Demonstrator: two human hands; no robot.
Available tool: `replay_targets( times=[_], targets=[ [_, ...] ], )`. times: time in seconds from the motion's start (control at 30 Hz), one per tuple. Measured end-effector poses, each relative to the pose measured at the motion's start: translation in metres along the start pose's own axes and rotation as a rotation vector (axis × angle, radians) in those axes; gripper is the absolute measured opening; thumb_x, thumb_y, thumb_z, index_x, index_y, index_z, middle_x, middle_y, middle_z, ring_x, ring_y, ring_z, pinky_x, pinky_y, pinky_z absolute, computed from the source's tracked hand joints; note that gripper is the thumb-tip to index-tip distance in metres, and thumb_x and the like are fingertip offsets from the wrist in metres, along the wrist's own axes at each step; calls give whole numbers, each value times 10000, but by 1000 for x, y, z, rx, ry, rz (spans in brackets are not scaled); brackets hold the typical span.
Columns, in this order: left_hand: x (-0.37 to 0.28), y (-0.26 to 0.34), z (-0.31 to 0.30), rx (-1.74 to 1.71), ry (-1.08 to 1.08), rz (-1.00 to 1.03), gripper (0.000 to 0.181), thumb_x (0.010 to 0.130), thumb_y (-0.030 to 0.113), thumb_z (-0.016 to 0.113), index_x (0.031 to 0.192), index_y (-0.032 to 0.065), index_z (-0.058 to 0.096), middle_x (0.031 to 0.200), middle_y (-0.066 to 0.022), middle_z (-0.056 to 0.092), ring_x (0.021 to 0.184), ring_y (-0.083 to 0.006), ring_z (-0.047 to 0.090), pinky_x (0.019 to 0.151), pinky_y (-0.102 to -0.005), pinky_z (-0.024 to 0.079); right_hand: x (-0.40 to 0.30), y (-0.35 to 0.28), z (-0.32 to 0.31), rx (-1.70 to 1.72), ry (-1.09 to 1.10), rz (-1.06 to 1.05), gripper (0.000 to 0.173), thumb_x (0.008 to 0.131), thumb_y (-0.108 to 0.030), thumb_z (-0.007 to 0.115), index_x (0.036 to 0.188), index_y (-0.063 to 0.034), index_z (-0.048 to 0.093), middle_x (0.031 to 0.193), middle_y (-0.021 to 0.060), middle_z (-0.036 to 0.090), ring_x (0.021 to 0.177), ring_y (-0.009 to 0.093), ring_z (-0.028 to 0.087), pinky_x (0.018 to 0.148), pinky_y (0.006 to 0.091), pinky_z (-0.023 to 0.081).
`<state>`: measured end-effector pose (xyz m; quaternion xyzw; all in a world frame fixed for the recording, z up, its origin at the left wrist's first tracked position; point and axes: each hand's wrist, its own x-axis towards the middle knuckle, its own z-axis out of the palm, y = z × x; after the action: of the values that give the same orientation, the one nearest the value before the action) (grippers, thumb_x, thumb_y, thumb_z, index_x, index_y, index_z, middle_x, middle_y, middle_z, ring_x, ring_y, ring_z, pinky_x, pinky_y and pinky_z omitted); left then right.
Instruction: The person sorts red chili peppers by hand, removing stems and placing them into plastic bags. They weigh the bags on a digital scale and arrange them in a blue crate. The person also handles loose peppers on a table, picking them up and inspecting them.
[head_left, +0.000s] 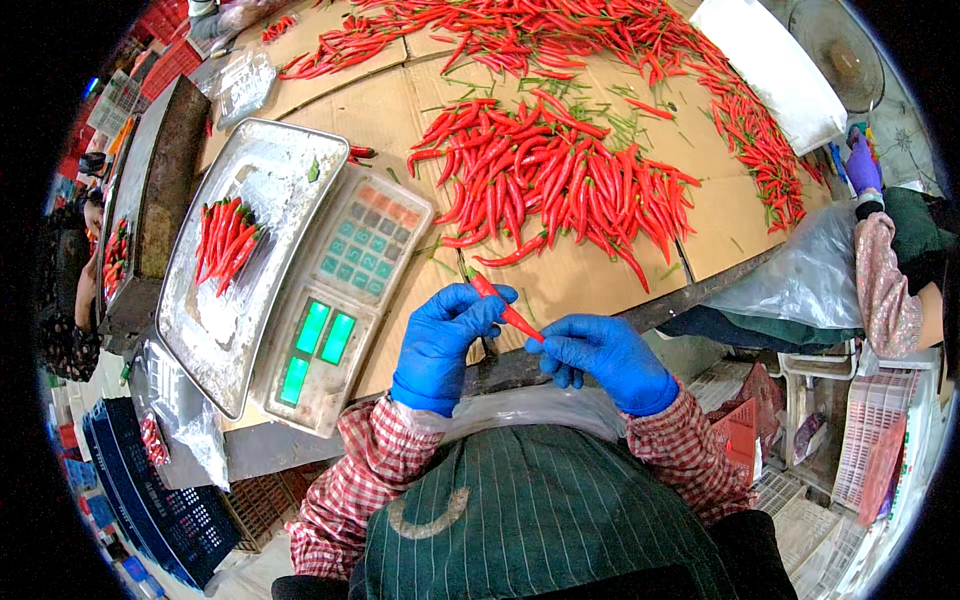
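Between my two blue-gloved hands is one red chili pepper (516, 319), held above the table's front edge. My left hand (450, 341) pinches it near its green stem end. The fingertips of my right hand (604, 356) close on its pointed tip. Just beyond lies a broad pile of red chilies (555, 176) on a cardboard-covered tabletop (420, 315). To the left stands a digital scale (322, 349) with lit green displays and a keypad. On its metal pan (217, 360) rests a small bunch of chilies (225, 244).
A larger heap of chilies (540, 22) spreads along the back and right. A white box (772, 71) stands at far right, near a co-worker's purple-gloved hand (862, 165). Clear plastic packs (244, 86) sit back left. A dark blue crate (150, 495) stands below left.
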<state>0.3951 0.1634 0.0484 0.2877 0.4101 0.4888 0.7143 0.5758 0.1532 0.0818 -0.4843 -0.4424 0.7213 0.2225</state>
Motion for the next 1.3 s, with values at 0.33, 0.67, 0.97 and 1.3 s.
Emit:
replay_targets(
  times=[0.33,0.67,0.97,1.3],
  targets=[
    [-15,22,9,99,-68,101,229,759,55,508,977,-15,530,1013,-104,541,838,-127,521,713,-237,402,-7,-11,19,-180,255,-224,89,754,-78,546,813,-10,546,651,25,537,556,62,497,513,200,418],
    [-25,27,15,75,-138,103,274,765,70,501,1024,-17,505,1014,-120,534,948,-169,500,778,-247,388,-7,-13,27,-90,311,-272,67,740,-54,560,787,-13,536,661,24,545,562,48,491,503,187,405],
    [-23,23,13,-32,-143,32,330,772,130,513,1061,-22,465,946,-118,555,858,-170,526,724,-269,401,-5,-14,30,34,260,-242,116,729,-66,580,822,-11,535,658,11,530,563,35,465,502,176,385],
    [-24,23,12,4,-127,33,324,774,74,488,1081,-25,450,974,-115,547,918,-170,511,790,-262,389,-1,-10,32,-7,279,-258,98,733,-62,572,816,-16,546,640,8,518,572,37,443,502,179,370]
  ],
)
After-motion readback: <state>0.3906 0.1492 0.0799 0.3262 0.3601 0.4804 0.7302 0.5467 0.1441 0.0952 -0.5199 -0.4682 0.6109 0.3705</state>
